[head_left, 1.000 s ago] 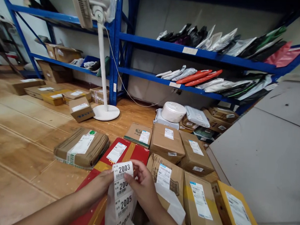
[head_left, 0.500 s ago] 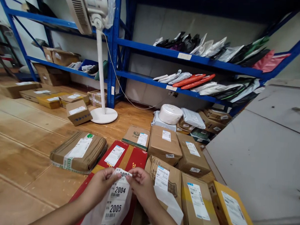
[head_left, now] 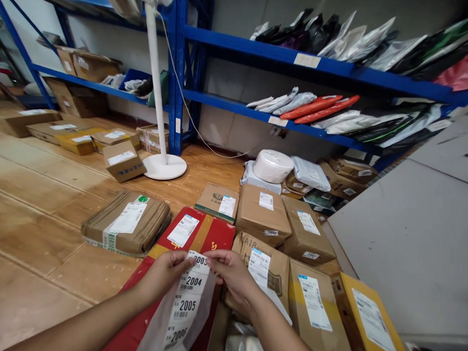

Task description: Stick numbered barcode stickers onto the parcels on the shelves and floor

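A long strip of white number labels (head_left: 187, 305), printed 2003, 2004, 2005 and on, hangs between my hands on its pale backing paper. My left hand (head_left: 170, 272) pinches the strip's top left edge beside the 2003 label. Opposite it, my right hand (head_left: 233, 272) has thumb and forefinger closed at that label's right end. Beneath the strip lies a red box (head_left: 211, 236) with a gold band and a white shipping label. Just right of my right hand is a brown carton (head_left: 280, 263) with a shipping label.
Several cartons sit close together on the right, among them a yellow box (head_left: 371, 316). A wrapped brown parcel (head_left: 127, 222) lies on the wooden floor at left. Behind stand a white fan (head_left: 157, 84) and blue shelves (head_left: 237, 106) with bagged parcels. A grey cabinet (head_left: 418, 230) bounds the right.
The camera view has tilted down, so shelves and fan sit higher. Both hands still pinch the strip at the 2003 label; more of the strip's lower part shows.
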Action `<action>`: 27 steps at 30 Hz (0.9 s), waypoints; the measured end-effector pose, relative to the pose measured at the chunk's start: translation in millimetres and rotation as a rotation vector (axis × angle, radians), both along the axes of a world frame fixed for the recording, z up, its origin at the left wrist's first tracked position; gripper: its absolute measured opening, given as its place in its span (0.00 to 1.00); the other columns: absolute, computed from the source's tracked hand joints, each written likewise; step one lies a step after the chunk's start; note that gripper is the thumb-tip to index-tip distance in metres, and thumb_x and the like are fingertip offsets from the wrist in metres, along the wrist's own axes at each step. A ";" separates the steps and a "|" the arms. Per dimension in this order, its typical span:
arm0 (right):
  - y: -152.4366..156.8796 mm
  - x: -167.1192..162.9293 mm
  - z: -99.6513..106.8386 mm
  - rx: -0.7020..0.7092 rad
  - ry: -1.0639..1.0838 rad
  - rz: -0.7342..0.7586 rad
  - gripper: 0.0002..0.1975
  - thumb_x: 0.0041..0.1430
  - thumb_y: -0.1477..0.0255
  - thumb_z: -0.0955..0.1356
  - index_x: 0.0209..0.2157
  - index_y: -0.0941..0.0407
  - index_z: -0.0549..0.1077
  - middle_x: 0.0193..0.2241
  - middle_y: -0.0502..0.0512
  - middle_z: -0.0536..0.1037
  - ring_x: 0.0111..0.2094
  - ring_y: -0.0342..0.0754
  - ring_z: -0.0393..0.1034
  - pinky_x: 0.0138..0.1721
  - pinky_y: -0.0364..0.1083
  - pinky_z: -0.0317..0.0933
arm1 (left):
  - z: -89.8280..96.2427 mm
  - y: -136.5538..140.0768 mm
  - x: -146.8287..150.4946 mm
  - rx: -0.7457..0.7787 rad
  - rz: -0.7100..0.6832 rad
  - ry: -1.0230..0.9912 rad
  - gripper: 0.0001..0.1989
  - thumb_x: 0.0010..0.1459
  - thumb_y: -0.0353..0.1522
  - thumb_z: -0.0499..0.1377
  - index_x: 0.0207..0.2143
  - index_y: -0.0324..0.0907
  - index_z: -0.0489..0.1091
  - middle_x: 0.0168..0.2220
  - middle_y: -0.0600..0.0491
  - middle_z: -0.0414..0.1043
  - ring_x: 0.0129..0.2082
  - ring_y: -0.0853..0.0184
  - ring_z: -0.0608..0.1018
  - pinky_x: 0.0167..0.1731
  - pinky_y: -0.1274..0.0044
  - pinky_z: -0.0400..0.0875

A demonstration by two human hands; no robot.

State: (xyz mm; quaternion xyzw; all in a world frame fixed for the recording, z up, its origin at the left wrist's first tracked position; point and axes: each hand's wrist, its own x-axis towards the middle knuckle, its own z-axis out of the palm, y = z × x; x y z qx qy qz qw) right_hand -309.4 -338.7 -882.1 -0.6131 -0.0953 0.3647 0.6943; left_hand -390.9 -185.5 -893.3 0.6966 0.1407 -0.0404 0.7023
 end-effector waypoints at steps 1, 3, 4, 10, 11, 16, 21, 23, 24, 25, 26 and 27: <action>0.4 1.0 -0.8 -0.012 -0.007 0.013 0.18 0.33 0.61 0.76 0.27 0.58 0.78 0.16 0.46 0.68 0.18 0.37 0.53 0.16 0.38 0.41 | -0.6 0.1 0.7 0.009 0.002 0.004 0.23 0.44 0.51 0.59 0.23 0.38 0.66 0.22 0.55 0.67 0.24 0.68 0.67 0.27 0.78 0.60; 1.0 3.5 -5.3 -0.044 -0.030 0.030 0.17 0.34 0.62 0.76 0.26 0.57 0.77 0.16 0.45 0.68 0.17 0.37 0.53 0.16 0.38 0.42 | -1.5 -0.1 2.1 0.027 -0.006 0.020 0.23 0.43 0.51 0.59 0.21 0.39 0.65 0.21 0.56 0.65 0.25 0.67 0.67 0.27 0.77 0.60; 1.4 4.9 -9.0 -0.059 -0.054 0.028 0.16 0.34 0.63 0.76 0.25 0.57 0.76 0.16 0.45 0.68 0.17 0.37 0.53 0.16 0.39 0.43 | -2.3 -0.3 3.0 0.021 -0.026 0.026 0.22 0.42 0.51 0.59 0.22 0.39 0.65 0.21 0.56 0.65 0.25 0.67 0.67 0.27 0.77 0.61; 5.6 5.1 -43.9 -0.101 -0.240 -0.111 0.11 0.33 0.68 0.75 0.22 0.56 0.74 0.18 0.46 0.71 0.21 0.41 0.61 0.24 0.42 0.53 | -23.2 1.1 14.3 0.214 -0.102 0.074 0.21 0.41 0.51 0.55 0.21 0.40 0.62 0.20 0.58 0.58 0.22 0.69 0.61 0.25 0.78 0.55; 6.3 4.5 -49.5 -0.110 -0.260 -0.128 0.11 0.33 0.67 0.75 0.21 0.56 0.74 0.17 0.46 0.72 0.21 0.42 0.61 0.25 0.42 0.54 | -28.0 1.7 17.2 0.285 -0.093 0.099 0.21 0.42 0.51 0.54 0.19 0.41 0.60 0.18 0.58 0.55 0.21 0.70 0.59 0.23 0.78 0.52; 8.5 27.2 -70.1 -0.135 -0.356 -0.210 0.11 0.38 0.63 0.73 0.20 0.55 0.75 0.20 0.51 0.75 0.24 0.47 0.67 0.29 0.46 0.59 | -43.5 11.5 29.4 0.359 -0.162 0.192 0.22 0.45 0.52 0.52 0.17 0.42 0.61 0.16 0.57 0.57 0.19 0.69 0.61 0.21 0.77 0.52; 23.1 106.6 -93.2 -0.195 -0.435 -0.409 0.12 0.50 0.60 0.68 0.25 0.55 0.71 0.25 0.51 0.76 0.30 0.47 0.69 0.35 0.47 0.62 | -61.6 48.6 36.6 0.761 -0.454 0.135 0.14 0.49 0.31 0.53 0.36 0.44 0.75 0.35 0.49 0.75 0.36 0.58 0.75 0.36 0.73 0.65; 33.4 137.6 -105.1 -0.239 -0.445 -0.397 0.10 0.52 0.64 0.69 0.25 0.57 0.70 0.24 0.48 0.74 0.28 0.45 0.69 0.35 0.47 0.63 | -75.2 63.9 43.6 1.112 -0.329 0.069 0.17 0.51 0.28 0.50 0.40 0.45 0.75 0.44 0.44 0.72 0.47 0.53 0.71 0.47 0.66 0.62; 38.4 150.2 -111.0 -0.267 -0.452 -0.386 0.10 0.53 0.67 0.69 0.25 0.58 0.69 0.23 0.47 0.73 0.27 0.44 0.68 0.34 0.47 0.63 | -82.3 69.5 48.0 1.236 -0.274 0.039 0.17 0.53 0.28 0.49 0.40 0.44 0.76 0.48 0.42 0.70 0.51 0.52 0.68 0.52 0.63 0.59; 42.7 160.5 -116.5 -0.297 -0.459 -0.376 0.09 0.55 0.69 0.69 0.25 0.58 0.69 0.23 0.46 0.72 0.26 0.43 0.68 0.33 0.46 0.64 | -88.9 73.3 52.7 1.314 -0.241 0.021 0.17 0.55 0.29 0.49 0.40 0.43 0.76 0.51 0.41 0.67 0.55 0.51 0.65 0.55 0.62 0.55; 46.1 168.8 -121.3 -0.327 -0.467 -0.368 0.09 0.56 0.70 0.68 0.25 0.59 0.68 0.23 0.45 0.71 0.26 0.42 0.67 0.33 0.46 0.64 | -94.5 75.4 57.2 1.358 -0.216 0.030 0.16 0.56 0.30 0.49 0.40 0.43 0.76 0.53 0.41 0.65 0.57 0.50 0.62 0.56 0.61 0.54; 48.5 175.1 -125.4 -0.355 -0.473 -0.359 0.08 0.57 0.71 0.68 0.25 0.59 0.68 0.23 0.45 0.70 0.26 0.42 0.66 0.32 0.46 0.64 | -98.7 76.0 61.1 1.376 -0.191 0.068 0.17 0.57 0.31 0.48 0.41 0.42 0.75 0.55 0.41 0.63 0.58 0.49 0.60 0.56 0.60 0.54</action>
